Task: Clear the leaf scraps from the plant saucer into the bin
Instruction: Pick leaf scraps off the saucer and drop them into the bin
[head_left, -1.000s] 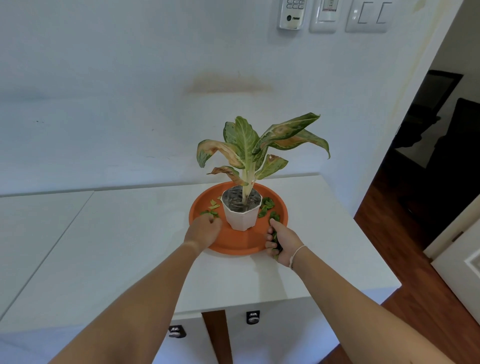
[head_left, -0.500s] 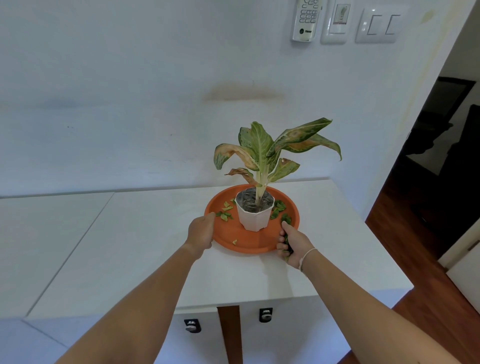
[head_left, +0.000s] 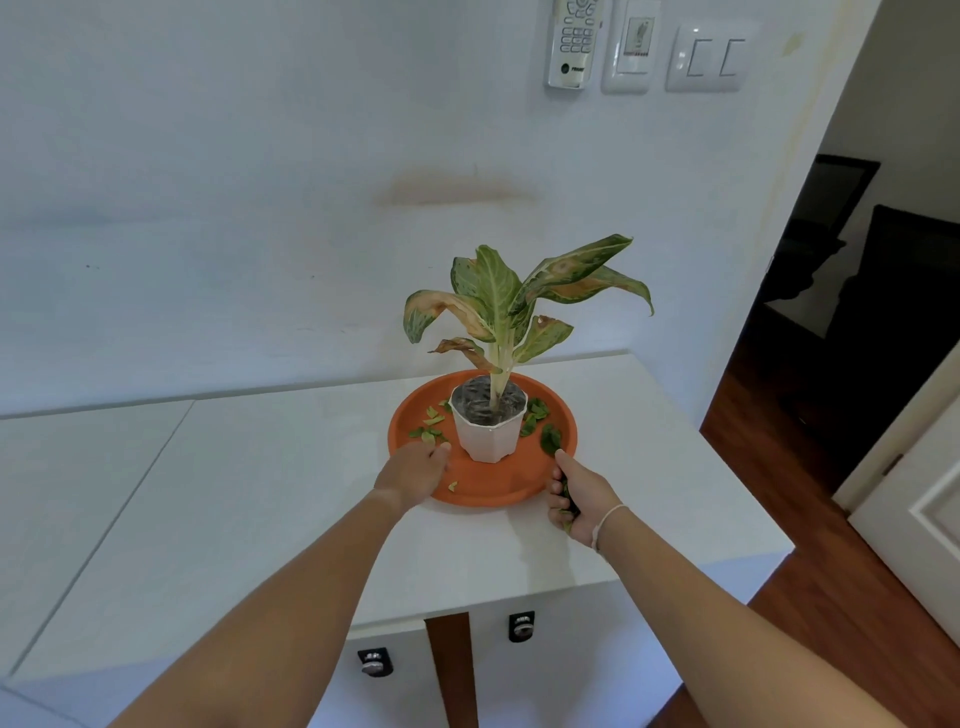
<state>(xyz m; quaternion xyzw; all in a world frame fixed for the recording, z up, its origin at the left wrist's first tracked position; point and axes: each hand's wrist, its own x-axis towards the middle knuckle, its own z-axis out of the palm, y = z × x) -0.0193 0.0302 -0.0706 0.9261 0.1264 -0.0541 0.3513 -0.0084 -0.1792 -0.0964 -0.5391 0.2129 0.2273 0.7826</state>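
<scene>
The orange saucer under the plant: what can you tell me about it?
The orange saucer is round and shallow with a low raised rim, looking like plastic or terracotta. It lies flat on the white table. A white pot stands at its centre, green leaf scraps scattered either side. The left hand reaches over its near rim; the right hand is beside it.

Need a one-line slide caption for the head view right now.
Left hand reaches green leaf scraps on round orange saucer; right hand grips collected scraps.

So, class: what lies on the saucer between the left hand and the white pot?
In the head view, loose leaf scraps lie there on the orange saucer.
</scene>
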